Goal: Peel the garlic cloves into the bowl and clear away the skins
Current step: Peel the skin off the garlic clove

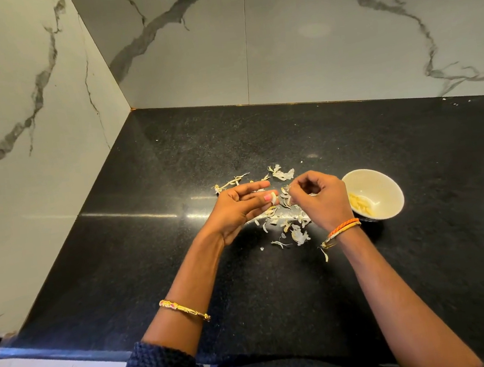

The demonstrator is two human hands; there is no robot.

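Now the garlic clove (273,197) sits pinched at the left hand (239,209) grip's tip.

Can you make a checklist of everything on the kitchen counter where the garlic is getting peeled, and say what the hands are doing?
Surface: black speckled counter, shiny, in a corner.
Job's things: white bowl at the right, with peeled cloves inside; one garlic clove pinched at the left hand's fingertips.
Clutter: papery garlic skins scattered on the counter under and around the hands.
Hands: left hand holds the clove; right hand has curled fingers right beside it, what they grip is hidden.
Cables: nothing seen.
Surroundings: white marble-look walls with grey veins; gold bangle on the left arm, orange threads on the right wrist.
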